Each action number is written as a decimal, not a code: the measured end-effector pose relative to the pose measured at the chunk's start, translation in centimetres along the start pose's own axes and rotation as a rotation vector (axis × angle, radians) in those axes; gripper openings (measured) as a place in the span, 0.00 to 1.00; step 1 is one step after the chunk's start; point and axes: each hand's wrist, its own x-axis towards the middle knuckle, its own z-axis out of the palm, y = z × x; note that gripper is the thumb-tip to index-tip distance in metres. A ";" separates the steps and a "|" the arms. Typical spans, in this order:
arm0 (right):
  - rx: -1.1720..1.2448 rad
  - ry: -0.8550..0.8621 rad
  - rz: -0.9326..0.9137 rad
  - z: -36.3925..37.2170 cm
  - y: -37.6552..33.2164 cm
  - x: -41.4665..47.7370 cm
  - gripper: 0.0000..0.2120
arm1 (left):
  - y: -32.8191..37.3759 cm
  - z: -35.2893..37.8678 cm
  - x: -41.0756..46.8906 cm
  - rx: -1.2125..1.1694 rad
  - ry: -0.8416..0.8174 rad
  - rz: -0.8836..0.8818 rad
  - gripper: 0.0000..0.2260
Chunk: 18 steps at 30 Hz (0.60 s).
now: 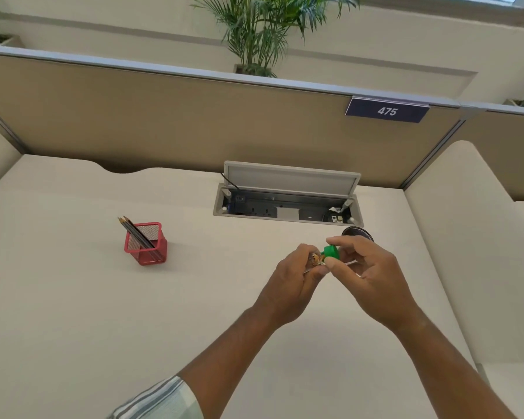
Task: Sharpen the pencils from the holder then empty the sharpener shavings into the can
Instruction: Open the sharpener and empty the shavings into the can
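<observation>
Now the left hand [297, 276] clasps what seems the shavings-filled sharpener [315, 259] body while the right hand [366, 267] pinches its green cap [331, 251]; best pull it off directly above the can [357, 231].

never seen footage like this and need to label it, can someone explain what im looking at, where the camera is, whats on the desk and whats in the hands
There is no machine here. One wide-angle camera worn on a person's head looks forward and down, so the two bare arms reaching in from the bottom are that person's own.

The surface is a pale desk in a cubicle. On it stands a red mesh holder with a few pencils leaning in it. Farther back a cable box set into the desk has its lid open. A dark round thing, perhaps the can, peeks out behind the right hand; most of it is hidden.

The left hand holds a small clear sharpener body with shavings inside. The right hand pinches its green cap.
</observation>
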 end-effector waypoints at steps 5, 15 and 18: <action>0.045 0.030 0.052 -1.2 1.8 0.1 0.14 | -0.1 1.9 1.2 -0.032 -0.031 -0.010 0.15; 0.288 0.081 0.186 -2.2 4.9 0.2 0.11 | -0.4 4.2 3.2 -0.103 -0.039 -0.009 0.09; 0.329 0.090 0.195 -2.2 5.5 0.3 0.11 | -0.4 4.5 3.6 -0.124 -0.036 -0.005 0.07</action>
